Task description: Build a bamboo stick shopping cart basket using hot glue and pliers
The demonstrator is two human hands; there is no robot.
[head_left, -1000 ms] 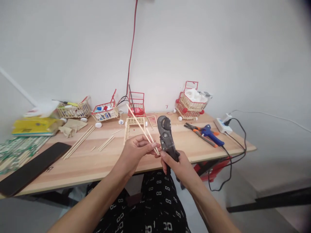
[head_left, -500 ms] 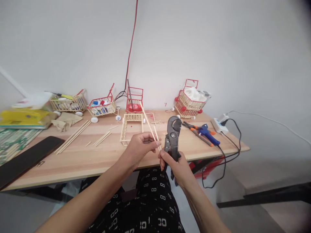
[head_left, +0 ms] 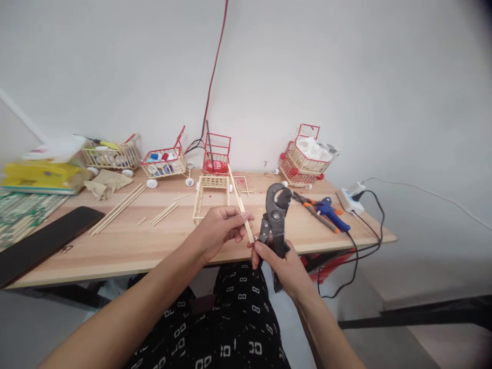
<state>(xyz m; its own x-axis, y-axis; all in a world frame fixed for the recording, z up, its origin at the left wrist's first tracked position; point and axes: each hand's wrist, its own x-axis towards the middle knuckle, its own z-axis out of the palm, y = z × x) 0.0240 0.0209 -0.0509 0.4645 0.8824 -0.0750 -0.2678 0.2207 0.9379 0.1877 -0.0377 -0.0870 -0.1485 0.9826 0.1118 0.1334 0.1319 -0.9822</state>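
My left hand (head_left: 225,228) is closed in a pinch on two thin wooden sticks (head_left: 241,203), one long and one shorter, lying side by side and slanting up to the left. Their lower ends meet at the fingertips of my right hand (head_left: 279,259). That hand is wrapped round the handles of a dark ratchet cutter (head_left: 275,215), whose hooked jaws point up with nothing between them. Just beyond my left hand stands an open frame of small sticks (head_left: 197,202) on the table. Several cut sticks (head_left: 164,213) lie to its left.
Small stick-built carts (head_left: 163,163) stand along the wall. A blue glue gun (head_left: 332,215) and orange-handled pliers (head_left: 313,210) lie at right by a white power strip (head_left: 349,201), its cord hanging off the table (head_left: 126,261). A black phone-like slab (head_left: 49,243) rests at left.
The two sticks, spread apart at an angle before, now lie together along each other. My left fingers have shifted on them. The view has tilted slightly.
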